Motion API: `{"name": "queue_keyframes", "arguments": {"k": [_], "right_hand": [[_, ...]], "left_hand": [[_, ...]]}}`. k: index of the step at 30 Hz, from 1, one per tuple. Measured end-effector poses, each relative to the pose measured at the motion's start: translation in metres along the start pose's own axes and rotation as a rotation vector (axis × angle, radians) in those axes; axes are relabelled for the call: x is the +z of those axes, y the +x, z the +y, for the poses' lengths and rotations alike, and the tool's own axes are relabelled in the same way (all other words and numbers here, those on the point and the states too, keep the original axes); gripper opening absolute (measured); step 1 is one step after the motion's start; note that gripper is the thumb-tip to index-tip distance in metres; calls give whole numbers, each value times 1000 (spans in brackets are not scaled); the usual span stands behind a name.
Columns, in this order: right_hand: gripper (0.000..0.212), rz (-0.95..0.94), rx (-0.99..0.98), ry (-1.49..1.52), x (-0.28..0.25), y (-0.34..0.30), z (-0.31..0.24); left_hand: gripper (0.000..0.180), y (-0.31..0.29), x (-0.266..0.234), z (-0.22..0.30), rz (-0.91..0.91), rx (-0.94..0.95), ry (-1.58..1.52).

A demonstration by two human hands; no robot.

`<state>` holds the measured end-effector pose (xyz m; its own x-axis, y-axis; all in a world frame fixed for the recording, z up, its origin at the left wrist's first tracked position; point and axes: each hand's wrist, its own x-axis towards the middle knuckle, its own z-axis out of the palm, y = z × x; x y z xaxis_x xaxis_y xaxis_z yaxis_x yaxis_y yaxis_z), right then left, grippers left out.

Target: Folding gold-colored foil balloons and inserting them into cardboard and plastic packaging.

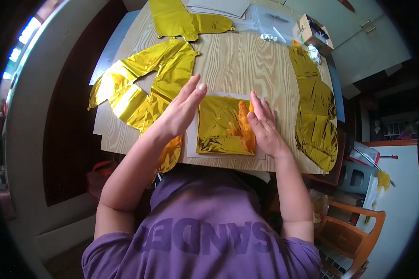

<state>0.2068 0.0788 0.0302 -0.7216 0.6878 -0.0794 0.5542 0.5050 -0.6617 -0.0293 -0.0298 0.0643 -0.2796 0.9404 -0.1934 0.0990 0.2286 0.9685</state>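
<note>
A gold foil sheet folded into a neat rectangle (219, 116) lies between my hands, close to the table's near edge. Beneath it a white sheet of paper or card (192, 144) sticks out at the sides. On its left side is my left hand (185, 108), fingers straight and held together, palm turned inward. My right hand (264, 124) is held along the right edge in the same way, its reflection orange in the shiny foil. Neither hand grips anything. Whether the palms touch the foil's edges I cannot tell.
Flat gold foil balloons lie around: a large one (165, 69) at left, another (181, 21) at the far side, one (315, 111) along the right edge. Far right on the wooden table (233, 60) stand a small box (314, 35) and clear plastic bags (272, 21). White sheets (221, 7) lie farthest.
</note>
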Motion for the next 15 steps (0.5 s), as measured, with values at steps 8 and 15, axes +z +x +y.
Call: {"name": "queue_keyframes", "arguments": {"k": [8,15], "right_hand": [[81,118,-130,-446,35,-1,-2],[83,120,-131,-485,40,0,-1]], "left_hand": [[86,-10,49,-48,113,401,1018],[96,-17,50,-60,85,417,1134]]}}
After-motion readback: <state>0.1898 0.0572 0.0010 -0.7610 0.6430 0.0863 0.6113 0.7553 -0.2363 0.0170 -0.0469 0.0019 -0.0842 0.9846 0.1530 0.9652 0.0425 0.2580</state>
